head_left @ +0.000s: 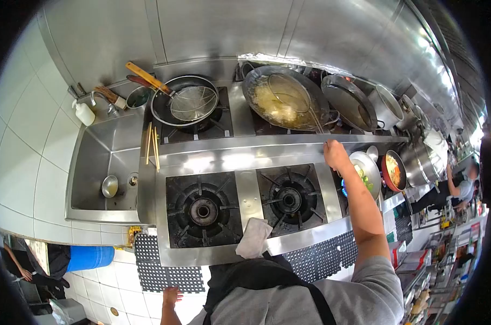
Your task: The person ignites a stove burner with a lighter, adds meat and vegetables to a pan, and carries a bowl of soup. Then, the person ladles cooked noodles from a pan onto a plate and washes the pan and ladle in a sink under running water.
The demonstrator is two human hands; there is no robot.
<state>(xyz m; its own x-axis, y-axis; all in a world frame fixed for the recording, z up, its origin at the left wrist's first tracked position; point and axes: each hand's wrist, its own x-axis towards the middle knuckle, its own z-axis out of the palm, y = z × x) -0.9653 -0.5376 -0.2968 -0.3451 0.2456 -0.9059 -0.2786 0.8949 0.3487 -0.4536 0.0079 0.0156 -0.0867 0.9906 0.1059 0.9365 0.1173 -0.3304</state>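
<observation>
My right hand is closed around the handle of a wire skimmer, which reaches over the big wok on the back burner. Inside the wok, pale food sits in bubbling yellowish oil beneath the skimmer. Below my right forearm is a light pan with green pieces in it, a blue flame showing at its left side. Down by my left side hangs my left hand, fingers apart and holding nothing, above the floor.
A second skimmer rests across a black pan at the back left. Chopsticks lie beside the sink, which holds a ladle. A cloth hangs over the stove's front edge. A red pan stands right; other people are farther off.
</observation>
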